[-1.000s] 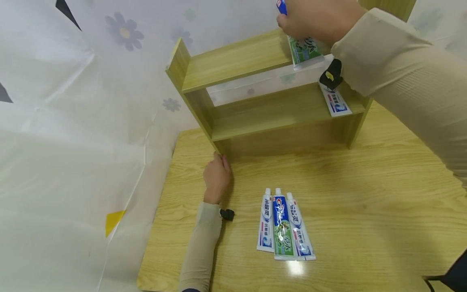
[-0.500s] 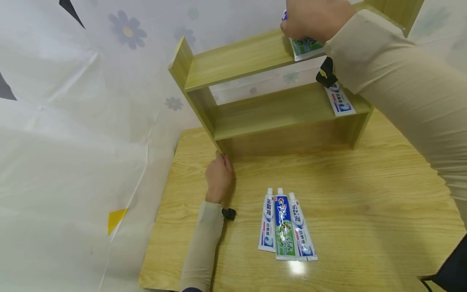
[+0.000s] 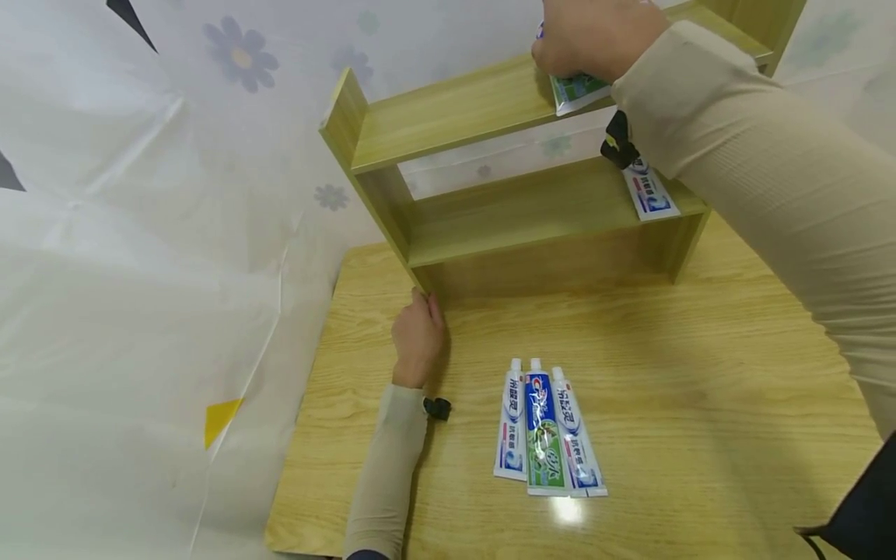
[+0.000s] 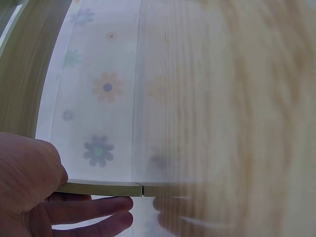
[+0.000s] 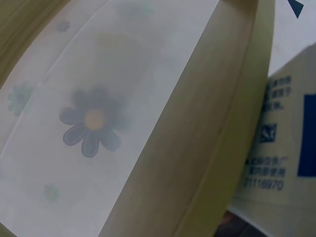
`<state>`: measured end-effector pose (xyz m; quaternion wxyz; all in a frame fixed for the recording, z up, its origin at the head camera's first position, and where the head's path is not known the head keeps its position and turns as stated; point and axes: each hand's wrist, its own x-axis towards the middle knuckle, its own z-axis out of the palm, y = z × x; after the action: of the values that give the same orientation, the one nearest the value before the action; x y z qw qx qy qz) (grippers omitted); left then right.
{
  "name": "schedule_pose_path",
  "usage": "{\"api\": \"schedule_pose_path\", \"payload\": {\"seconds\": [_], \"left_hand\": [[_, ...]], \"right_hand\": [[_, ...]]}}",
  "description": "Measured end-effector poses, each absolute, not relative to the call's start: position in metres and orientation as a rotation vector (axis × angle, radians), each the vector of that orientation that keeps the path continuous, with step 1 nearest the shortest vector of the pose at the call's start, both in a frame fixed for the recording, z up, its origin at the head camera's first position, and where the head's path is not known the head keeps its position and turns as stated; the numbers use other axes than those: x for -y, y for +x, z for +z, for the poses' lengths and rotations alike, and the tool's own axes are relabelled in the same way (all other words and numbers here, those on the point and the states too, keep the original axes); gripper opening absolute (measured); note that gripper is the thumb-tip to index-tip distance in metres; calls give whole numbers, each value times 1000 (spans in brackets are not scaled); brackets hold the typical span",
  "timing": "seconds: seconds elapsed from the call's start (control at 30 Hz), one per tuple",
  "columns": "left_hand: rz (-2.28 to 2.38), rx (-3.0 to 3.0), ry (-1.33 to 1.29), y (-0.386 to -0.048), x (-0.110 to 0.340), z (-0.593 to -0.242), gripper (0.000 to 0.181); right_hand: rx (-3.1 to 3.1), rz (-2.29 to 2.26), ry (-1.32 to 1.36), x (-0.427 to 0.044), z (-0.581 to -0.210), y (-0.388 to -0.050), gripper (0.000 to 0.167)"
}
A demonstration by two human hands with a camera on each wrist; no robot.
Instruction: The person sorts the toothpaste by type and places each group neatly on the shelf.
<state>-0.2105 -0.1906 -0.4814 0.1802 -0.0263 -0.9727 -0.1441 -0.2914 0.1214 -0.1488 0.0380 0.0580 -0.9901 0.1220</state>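
My right hand [image 3: 595,35] grips a blue-and-green toothpaste tube [image 3: 575,91] at the upper board of a wooden shelf rack [image 3: 448,124]. The fingers hide most of the tube; its crimped end shows at the board's front edge. In the right wrist view, a printed white surface of the tube [image 5: 281,148] fills the right side. Down at the rack's lower left corner, my left hand [image 3: 418,338] pinches the side panel [image 4: 103,189] between thumb and fingers. A white toothpaste tube [image 3: 651,193] lies on the middle board, partly behind the right wrist strap.
On the wooden table [image 3: 700,373], two white tubes [image 3: 512,420] flank a blue-and-green tube [image 3: 543,428], caps toward the rack. Flower-patterned wall covering [image 3: 241,140] stands behind and to the left. A dark object [image 3: 861,505] with a cord is at the lower right.
My right hand has brought the tube lower and farther back onto the upper board, and shifted slightly left. The left hand keeps its hold on the side panel.
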Motion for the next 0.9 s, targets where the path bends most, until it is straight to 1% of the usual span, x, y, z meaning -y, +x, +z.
{"api": "schedule_pose_path", "payload": {"seconds": [0.1,0.2,0.4,0.47,0.5,0.57,0.63,0.7,0.8,0.9], "left_hand": [[-430,2758,-72,-212,193,-481,32],[-451,2745,-71,-212,194,-485,30],[-417,2667,-98,-227,207,-526,42],[-425,2653,-111,-229,206,-527,38],[-447,2655,-117,-226,204,-521,37],[-460,2666,-119,-222,199,-508,33],[-461,2689,-113,-219,193,-497,29],[-435,2715,-98,-217,190,-492,29],[-416,2750,-82,-217,188,-489,30],[-429,2771,-75,-218,188,-489,31]], "right_hand": [[3029,409,181,-120,-151,-293,76],[2983,351,204,-120,-154,-292,81],[2913,288,214,-118,-150,-277,80],[2840,337,274,-120,-147,-267,83],[2791,364,312,-122,-148,-261,81],[2683,407,393,-127,-154,-248,73],[2633,431,418,-133,-165,-232,65],[2608,462,402,-139,-180,-215,59],[2608,514,362,-144,-203,-190,55],[2566,592,375,-143,-230,-167,43]]}}
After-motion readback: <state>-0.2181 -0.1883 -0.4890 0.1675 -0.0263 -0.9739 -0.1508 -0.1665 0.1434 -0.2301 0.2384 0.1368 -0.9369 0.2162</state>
